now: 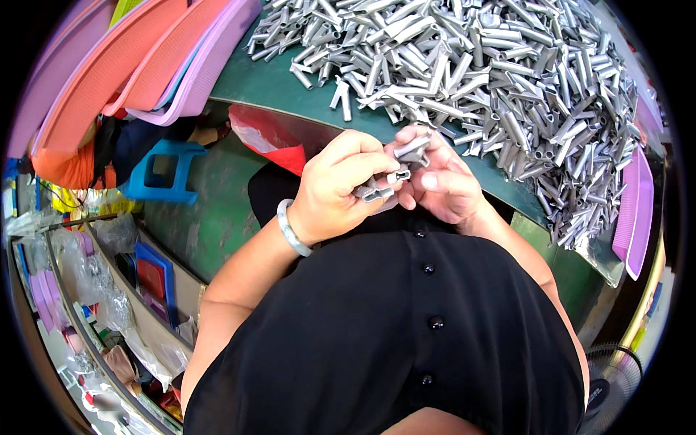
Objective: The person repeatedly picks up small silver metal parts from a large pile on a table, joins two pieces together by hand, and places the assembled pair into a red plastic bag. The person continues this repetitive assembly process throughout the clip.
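Gripping ridged grey metal tubes (391, 170) (short)

One head camera looked steeply down, close over the hands; the table (290, 87) lay toward twelve o'clock, the floor at nine.
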`<state>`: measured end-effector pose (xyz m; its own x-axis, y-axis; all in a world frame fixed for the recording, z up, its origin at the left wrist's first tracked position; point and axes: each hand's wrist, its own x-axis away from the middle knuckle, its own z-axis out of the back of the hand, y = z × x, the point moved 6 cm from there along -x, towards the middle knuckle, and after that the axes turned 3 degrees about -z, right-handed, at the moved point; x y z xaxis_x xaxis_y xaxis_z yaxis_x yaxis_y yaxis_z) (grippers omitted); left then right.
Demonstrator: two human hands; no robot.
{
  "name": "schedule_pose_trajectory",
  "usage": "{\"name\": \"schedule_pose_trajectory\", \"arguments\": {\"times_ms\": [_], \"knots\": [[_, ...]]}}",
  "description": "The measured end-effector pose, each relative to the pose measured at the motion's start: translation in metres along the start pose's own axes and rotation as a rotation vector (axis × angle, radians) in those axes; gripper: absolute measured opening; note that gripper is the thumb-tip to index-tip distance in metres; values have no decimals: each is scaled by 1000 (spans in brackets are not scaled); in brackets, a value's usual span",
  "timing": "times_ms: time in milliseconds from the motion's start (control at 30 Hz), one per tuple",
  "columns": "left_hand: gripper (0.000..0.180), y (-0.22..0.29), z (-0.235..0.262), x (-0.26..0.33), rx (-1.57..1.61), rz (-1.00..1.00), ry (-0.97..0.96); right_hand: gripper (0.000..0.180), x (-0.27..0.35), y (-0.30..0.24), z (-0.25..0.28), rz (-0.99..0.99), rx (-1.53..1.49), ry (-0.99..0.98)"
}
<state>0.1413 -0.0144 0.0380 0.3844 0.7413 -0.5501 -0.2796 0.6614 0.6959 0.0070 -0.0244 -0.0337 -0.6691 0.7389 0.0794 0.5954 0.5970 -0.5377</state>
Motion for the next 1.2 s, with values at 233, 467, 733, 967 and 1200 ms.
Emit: {"name": "schedule_pose_trajectory", "arguments": {"times_ms": [233,467,733,967,1200], "knots": [[23,-7,2,6,96,26,38,33,1,2,0,11,160,101],[24,-14,-2,13,161,11,66,28,2,-2,-3,158,260,85],[15,-55,-22,42,1070,699,311,28,5,-1,-1,88,450,135],[39,-43,-20,30,1099,685,249,33,10,-26,-26,534,1322,145],[42,-19,-15,12,498,337,21,36,12,-22,-33,515,1413,70]]}}
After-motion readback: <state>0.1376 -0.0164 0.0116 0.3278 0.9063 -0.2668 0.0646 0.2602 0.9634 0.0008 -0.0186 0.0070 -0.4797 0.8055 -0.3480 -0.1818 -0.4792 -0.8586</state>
